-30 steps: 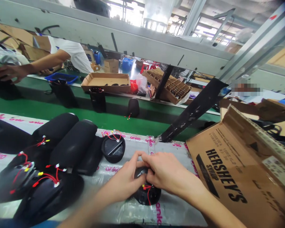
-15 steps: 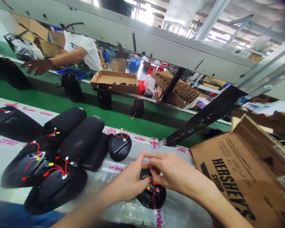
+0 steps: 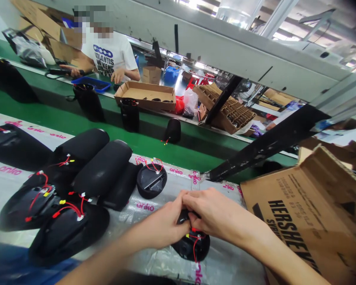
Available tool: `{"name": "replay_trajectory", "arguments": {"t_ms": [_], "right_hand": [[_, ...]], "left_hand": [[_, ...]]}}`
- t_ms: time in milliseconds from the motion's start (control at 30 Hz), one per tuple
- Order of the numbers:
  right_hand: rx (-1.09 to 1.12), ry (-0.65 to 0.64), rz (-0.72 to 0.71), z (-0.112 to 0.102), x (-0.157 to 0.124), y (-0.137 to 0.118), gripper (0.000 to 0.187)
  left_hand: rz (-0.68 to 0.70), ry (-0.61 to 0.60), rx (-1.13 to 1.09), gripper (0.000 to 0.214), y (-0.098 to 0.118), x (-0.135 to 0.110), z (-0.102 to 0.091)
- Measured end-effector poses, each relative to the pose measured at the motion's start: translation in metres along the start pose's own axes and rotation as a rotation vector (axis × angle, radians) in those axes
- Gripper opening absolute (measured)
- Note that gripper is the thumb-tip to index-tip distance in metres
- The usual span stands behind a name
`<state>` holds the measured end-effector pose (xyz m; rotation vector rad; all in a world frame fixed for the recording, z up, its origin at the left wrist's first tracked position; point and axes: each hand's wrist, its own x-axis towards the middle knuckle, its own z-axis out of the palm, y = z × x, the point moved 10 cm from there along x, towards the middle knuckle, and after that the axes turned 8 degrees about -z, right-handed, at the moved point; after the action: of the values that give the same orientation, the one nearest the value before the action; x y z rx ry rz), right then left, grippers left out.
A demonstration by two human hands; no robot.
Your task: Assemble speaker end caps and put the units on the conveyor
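Factory workbench covered by a clear plastic sheet [image 3: 222, 263] printed with pink "anko" lettering: a worker's left hand [image 3: 161, 223] and right hand [image 3: 215, 213] are closing over a black domed housing [image 3: 191, 248], both curled and gripping its upper end, with the fingers mostly hiding what they pinch. Half a second earlier a gap showed between the hands; now the right hand is pressing against the left. The housing is sitting close to the bench's near edge, red wires [image 3: 195, 243] trailing down across it toward the worker. Its long axis is hidden beneath the hands, so which way it points cannot be told. Bare sheet is stretching to its right as far as a Hershey's syrup carton [image 3: 293, 225], while a second wired housing [image 3: 152, 181] is lying face up just beyond the left hand, beside black cylindrical speaker bodies [image 3: 102, 168]. Across a green conveyor belt [image 3: 136, 148], a co-worker in a white printed T-shirt [image 3: 108, 59] is now facing the bench, no longer leaning and reaching sideways as moments before.
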<state>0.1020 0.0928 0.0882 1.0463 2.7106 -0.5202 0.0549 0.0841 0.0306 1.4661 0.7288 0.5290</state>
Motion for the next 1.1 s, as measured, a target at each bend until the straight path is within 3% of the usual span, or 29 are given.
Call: {"name": "replay_trajectory", "arguments": {"t_ms": [200, 367, 667, 733, 800, 867, 933, 1000, 1100], "right_hand": [[-0.076, -0.053, 0.007, -0.001, 0.0, -0.007, 0.018], [-0.131, -0.066, -0.086, 0.002, 0.0, -0.014, 0.007], [0.015, 0.061, -0.144, -0.007, 0.006, -0.011, 0.016], [0.08, 0.15, -0.094, -0.011, -0.009, -0.003, 0.013], [0.184, 0.228, 0.064, -0.009, -0.033, 0.017, 0.007], [0.335, 0.208, 0.268, 0.008, -0.059, 0.039, 0.018], [0.519, 0.088, 0.4, 0.038, -0.077, 0.049, 0.038], [0.697, -0.015, 0.449, 0.064, -0.083, 0.046, 0.044], [0.829, -0.036, 0.477, 0.079, -0.075, 0.041, 0.036]], "left_hand": [[0.044, 0.024, -0.072, 0.042, 0.001, 0.0, -0.001], [0.015, 0.057, -0.077, 0.044, -0.008, 0.0, -0.001], [0.035, 0.079, -0.12, 0.039, -0.001, 0.0, -0.003], [0.014, 0.066, -0.15, 0.046, -0.001, -0.003, 0.001], [-0.02, 0.08, -0.142, 0.054, -0.004, -0.006, 0.003], [-0.054, 0.115, -0.104, 0.059, -0.008, -0.009, 0.004], [-0.062, 0.143, -0.06, 0.055, -0.01, -0.011, 0.004], [-0.038, 0.166, -0.02, 0.043, -0.008, -0.013, 0.003], [-0.005, 0.19, 0.038, 0.032, -0.005, -0.013, 0.002]]}}
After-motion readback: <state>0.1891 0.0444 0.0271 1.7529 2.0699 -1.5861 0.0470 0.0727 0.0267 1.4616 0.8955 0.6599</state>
